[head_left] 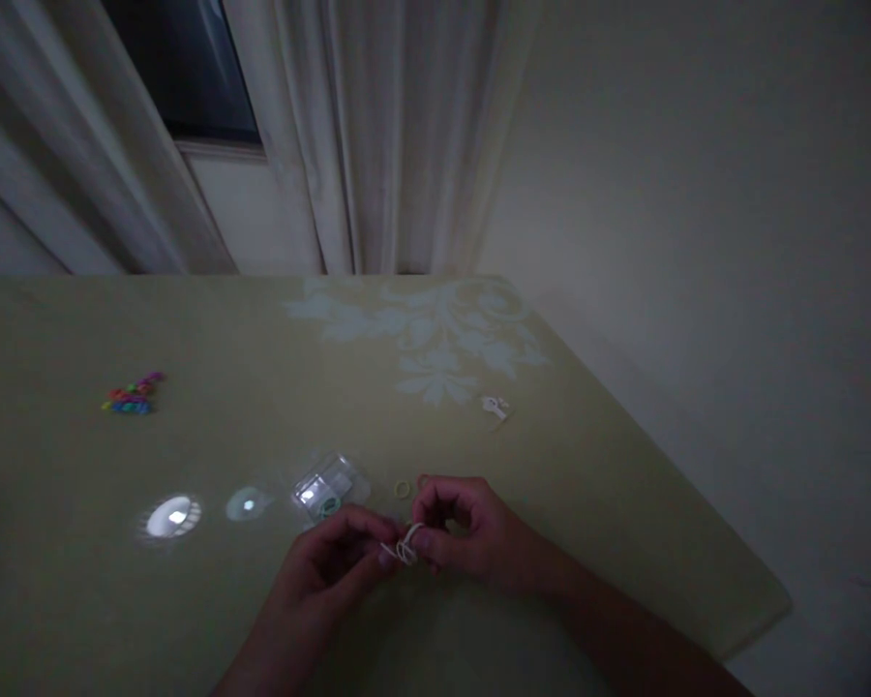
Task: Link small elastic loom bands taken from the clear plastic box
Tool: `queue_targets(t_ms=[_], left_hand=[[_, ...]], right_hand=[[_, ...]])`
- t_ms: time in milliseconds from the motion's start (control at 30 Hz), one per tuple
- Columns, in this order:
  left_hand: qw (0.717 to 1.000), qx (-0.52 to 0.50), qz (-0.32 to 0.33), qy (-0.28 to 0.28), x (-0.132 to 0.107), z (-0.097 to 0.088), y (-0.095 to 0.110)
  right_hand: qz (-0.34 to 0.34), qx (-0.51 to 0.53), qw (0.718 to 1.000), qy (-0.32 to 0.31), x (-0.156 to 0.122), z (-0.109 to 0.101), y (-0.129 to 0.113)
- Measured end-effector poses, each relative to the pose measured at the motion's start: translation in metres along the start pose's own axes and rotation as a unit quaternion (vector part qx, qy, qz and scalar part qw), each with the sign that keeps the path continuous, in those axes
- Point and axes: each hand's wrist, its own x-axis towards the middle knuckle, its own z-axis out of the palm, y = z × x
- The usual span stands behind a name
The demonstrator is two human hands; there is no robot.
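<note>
Low in the middle of the view, my left hand (pixel 334 566) and my right hand (pixel 483 532) meet over the table. Between their fingertips is a small tangle of thin, looped white cord (pixel 406 550). The left thumb and forefinger pinch it from one side, while the right thumb and forefinger close on it from the other. Whether it is one cord or several thin bands is too small to tell. Just beyond the fingers lies a pale yellow ring (pixel 402 490). Beside my left hand sits a clear plastic box (pixel 340 474), with a green ring (pixel 329 506) at its near end.
Several small coloured pieces (pixel 131 397) are heaped on the left of the table (pixel 210 600). A small clear bag with white print (pixel 495 409) lies to the right. Curtains (pixel 384 145) hang behind the far edge, and a pale wall (pixel 697 242) borders the right side.
</note>
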Motion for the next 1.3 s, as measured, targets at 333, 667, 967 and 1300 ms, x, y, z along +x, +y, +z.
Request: queue_targets(t_ms=[333,667,967,1300], left_hand=[[0.998,-0.042,0.030,-0.042,0.001,0.001,-0.001],[0.998,-0.023,0.044,-0.024,0.000,0.001,-0.002],[0.983,0.092,0.157,0.018,-0.002,0.000,0.001],[0.972,0.135,0.190,0.032,-0.007,0.002,0.002]], right_hand=[[-0.005,0.003,1.000,0.024,0.002,0.006,0.003],[-0.018,-0.017,0.998,0.050,0.001,0.009,0.007],[-0.085,-0.071,0.991,0.077,0.000,0.011,0.006],[-0.116,-0.122,0.977,0.128,-0.003,0.016,0.009]])
